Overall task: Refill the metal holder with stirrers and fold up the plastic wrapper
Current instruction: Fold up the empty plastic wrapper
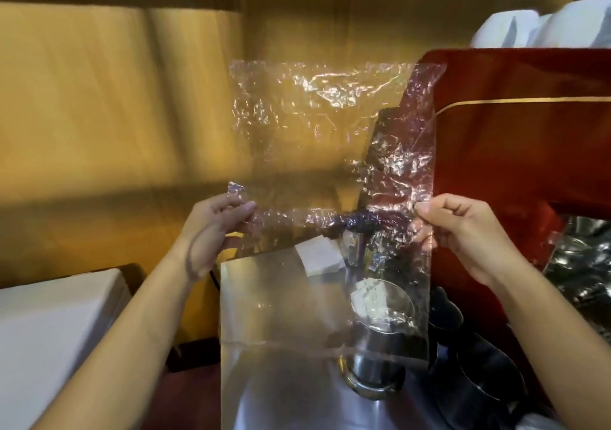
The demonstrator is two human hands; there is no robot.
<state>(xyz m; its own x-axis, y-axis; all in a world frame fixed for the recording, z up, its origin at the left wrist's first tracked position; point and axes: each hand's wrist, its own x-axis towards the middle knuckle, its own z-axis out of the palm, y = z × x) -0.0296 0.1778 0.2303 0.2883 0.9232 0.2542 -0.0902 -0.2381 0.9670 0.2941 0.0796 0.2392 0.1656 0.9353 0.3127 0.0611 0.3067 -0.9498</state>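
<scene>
A clear, crinkled plastic wrapper [317,138] is stretched out flat in the air in front of me. My left hand [215,228] pinches its left edge and my right hand [463,228] pinches its right edge, about level with each other. The sheet hangs down below my hands too. Through its lower part I see the round metal holder [380,333] standing on the steel counter, with white stirrer ends [367,297] packed in its mouth.
A red machine [515,138] with a gold stripe stands at the right, white cloths [542,26] on top. Dark metal vessels [476,386] sit right of the holder. A white box [46,337] is at the lower left. White napkins [320,257] lie behind the holder, and a wood wall is behind.
</scene>
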